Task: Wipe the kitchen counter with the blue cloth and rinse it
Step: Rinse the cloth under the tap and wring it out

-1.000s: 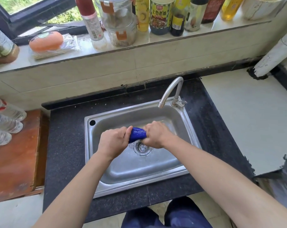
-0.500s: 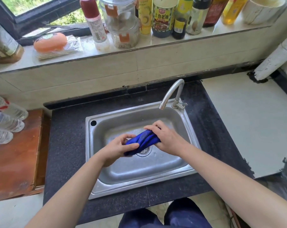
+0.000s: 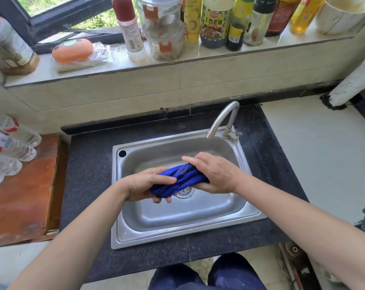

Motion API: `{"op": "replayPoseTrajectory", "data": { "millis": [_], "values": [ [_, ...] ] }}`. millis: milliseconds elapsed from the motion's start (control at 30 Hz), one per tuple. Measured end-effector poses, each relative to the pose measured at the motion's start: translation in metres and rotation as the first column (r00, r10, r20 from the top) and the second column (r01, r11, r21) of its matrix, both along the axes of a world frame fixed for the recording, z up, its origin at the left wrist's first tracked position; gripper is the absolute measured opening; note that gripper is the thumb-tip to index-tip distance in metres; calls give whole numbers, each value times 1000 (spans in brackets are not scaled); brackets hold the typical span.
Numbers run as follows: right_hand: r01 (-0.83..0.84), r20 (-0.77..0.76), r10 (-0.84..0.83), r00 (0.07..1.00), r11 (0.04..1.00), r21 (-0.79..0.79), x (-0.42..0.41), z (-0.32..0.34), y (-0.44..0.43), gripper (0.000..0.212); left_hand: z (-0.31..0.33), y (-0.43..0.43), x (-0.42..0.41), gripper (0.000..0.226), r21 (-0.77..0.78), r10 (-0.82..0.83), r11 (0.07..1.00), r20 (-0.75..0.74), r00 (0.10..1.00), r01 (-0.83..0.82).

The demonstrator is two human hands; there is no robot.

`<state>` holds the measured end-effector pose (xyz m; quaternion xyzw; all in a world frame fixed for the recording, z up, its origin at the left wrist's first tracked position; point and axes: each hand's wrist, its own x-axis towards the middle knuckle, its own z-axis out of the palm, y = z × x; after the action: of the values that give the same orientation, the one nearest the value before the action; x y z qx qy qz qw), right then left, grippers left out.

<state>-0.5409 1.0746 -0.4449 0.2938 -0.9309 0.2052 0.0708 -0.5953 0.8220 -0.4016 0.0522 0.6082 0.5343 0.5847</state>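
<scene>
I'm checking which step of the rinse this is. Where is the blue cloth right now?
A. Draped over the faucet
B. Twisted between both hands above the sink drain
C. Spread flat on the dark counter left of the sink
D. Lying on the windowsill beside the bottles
B: the blue cloth is bunched into a twisted roll, gripped by the left hand and the right hand over the sink drain; the faucet is bare.

A home kitchen: a steel sink with a curved tap is set in a dark speckled tabletop, and sauce and oil bottles crowd the tiled windowsill beyond the tap.
</scene>
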Motion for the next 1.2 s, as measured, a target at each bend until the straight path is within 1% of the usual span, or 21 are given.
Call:
{"op": "replayPoseTrajectory", "data": {
  "millis": [67, 100, 167, 233, 333, 433, 500, 533, 567, 633, 667, 700, 733, 800, 867, 933, 967, 1000, 1067, 1133, 1200],
  "values": [
    [-26, -17, 25, 1000, 1000, -7, -3, -3, 3, 57, -3, -8, -1, 48, 20, 48, 999, 27, 999, -48],
    [-37, 2, 37, 999, 999, -27, -3, -3, 3, 50, -5, -12, -1, 49, 33, 68, 997, 47, 997, -69],
    [-18, 156, 36, 987, 993, -118, 2, 1, -2, 41, -8, -17, 0, 49, 47, 112, 992, 78, 991, -116],
    [49, 318, 23, 948, 975, -215, 7, 3, -8, 39, -9, -16, 2, 49, 36, 169, 985, 53, 984, -171],
    [210, 419, -53, 906, 917, -340, 7, 3, -19, 41, -10, -12, 4, 36, 51, 213, 976, 2, 977, -212],
    [403, 469, -161, 869, 779, -480, 6, 6, -33, 40, -9, -5, 6, 33, 99, 221, 969, 57, 974, -226],
    [509, 558, -168, 813, 668, -542, 7, 7, -43, 39, -6, -2, 4, 34, 113, 199, 972, 64, 978, -206],
    [573, 634, -127, 763, 587, -572, 7, 6, -47, 38, -4, 0, 3, 35, 119, 188, 974, 57, 980, -194],
    [634, 706, -49, 706, 488, -600, 8, 6, -51, 39, -2, 1, 2, 35, 122, 181, 975, 49, 982, -186],
    [718, 771, 132, 623, 294, -630, 7, 5, -57, 42, 0, 2, 0, 34, 117, 176, 977, 30, 984, -178],
    [742, 778, 168, 605, 236, -628, 7, 6, -60, 42, 1, 3, -1, 33, 106, 175, 979, 14, 984, -175],
    [753, 783, 153, 603, 214, -622, 6, 7, -63, 42, 1, 3, -2, 32, 94, 170, 981, -4, 985, -169],
    [755, 785, 89, 614, 226, -616, 4, 8, -65, 40, 1, 3, -3, 31, 83, 162, 984, -22, 987, -160],
    [751, 763, -76, 642, 263, -606, -1, 8, -69, 25, 1, 2, -3, 32, 57, 136, 990, -57, 989, -132],
    [734, 717, -203, 667, 345, -586, -5, 5, -68, 16, 4, 3, -1, 40, 5, 133, 991, -84, 988, -133],
    [703, 644, -309, 700, 460, -543, -5, 2, -66, 19, 6, 8, 2, 54, -97, 208, 971, -122, 971, -220],
    [692, 611, -345, 713, 490, -530, -5, 3, -67, 22, 5, 13, 5, 58, -150, 268, 944, -172, 948, -294],
    [692, 596, -367, 715, 493, -527, -5, 3, -68, 27, 2, 18, 9, 60, -193, 330, 906, -233, 915, -376],
    [718, 606, -391, 693, 448, -533, -6, 4, -74, 40, -4, 30, 17, 60, -227, 451, 821, -304, 839, -524],
    [761, 645, -406, 648, 391, -518, -9, 0, -81, 49, -9, 40, 22, 62, -217, 564, 750, -282, 776, -625],
    [772, 653, -413, 635, 363, -521, -12, -6, -84, 51, -13, 48, 24, 61, -215, 646, 689, -252, 721, -692]
  ]
}}
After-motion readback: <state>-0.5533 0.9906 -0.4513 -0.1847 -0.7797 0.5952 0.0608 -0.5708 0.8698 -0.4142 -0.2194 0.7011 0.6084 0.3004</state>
